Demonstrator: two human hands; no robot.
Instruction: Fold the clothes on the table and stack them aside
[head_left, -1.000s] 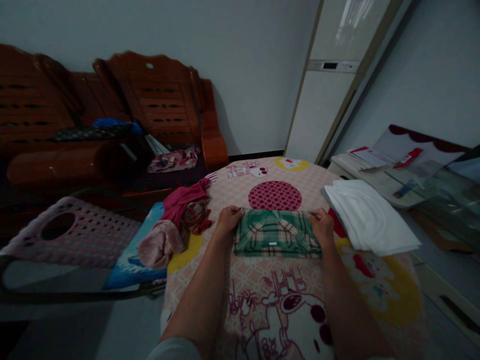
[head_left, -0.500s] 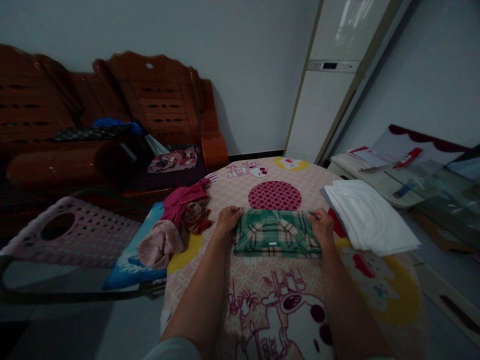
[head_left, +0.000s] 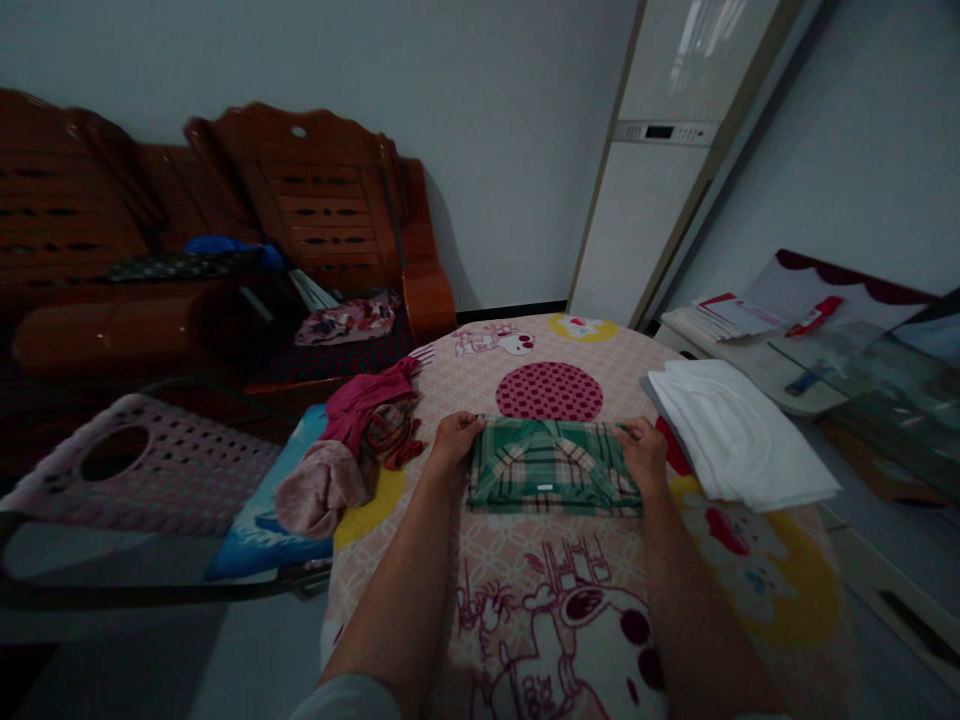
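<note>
Fingers (head_left: 472,424) of the left hand (head_left: 454,441) and right hand (head_left: 646,450) pinch the far corners of a folded green plaid garment (head_left: 555,468); it lies between and nearward of them, inside the left and right edges of the cloth-covered table (head_left: 461,375).

Left sleeve (head_left: 352,698): plain, pale grey, hem curved. Right sleeve (head_left: 761,716): pale sliver at bottom edge, detail unreadable. Left forearm (head_left: 401,585), right forearm (head_left: 686,585), left hand (head_left: 453,443) and right hand (head_left: 644,453) all bare.
</note>
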